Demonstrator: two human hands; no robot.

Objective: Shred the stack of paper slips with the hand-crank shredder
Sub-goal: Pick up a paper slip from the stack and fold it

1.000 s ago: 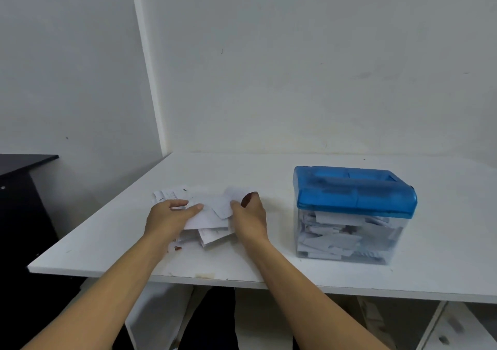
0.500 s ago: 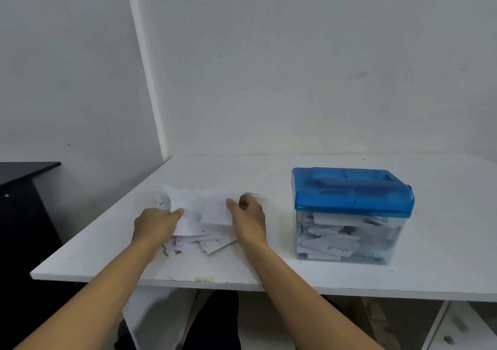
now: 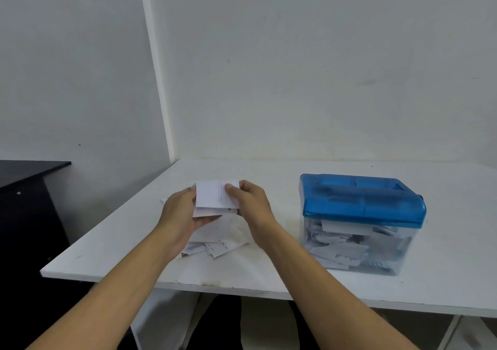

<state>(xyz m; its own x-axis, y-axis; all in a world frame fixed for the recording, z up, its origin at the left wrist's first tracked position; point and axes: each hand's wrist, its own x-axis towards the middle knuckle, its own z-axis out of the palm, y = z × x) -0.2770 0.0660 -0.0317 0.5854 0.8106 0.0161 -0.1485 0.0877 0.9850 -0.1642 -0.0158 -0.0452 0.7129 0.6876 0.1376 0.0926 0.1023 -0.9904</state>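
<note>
Above the pile (image 3: 215,245), left hand (image 3: 178,212) and right hand (image 3: 252,204) pinch slips (image 3: 211,195) by opposite edges. Slips are light, limp and likely slippery; grip the edges firmly.

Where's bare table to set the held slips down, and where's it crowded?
Free: the table left of the left hand, the strip behind the shredder up to the wall, and the front edge between the forearms. Crowded: under both hands, where the right hand helps hold slips above the loose pile.
</note>
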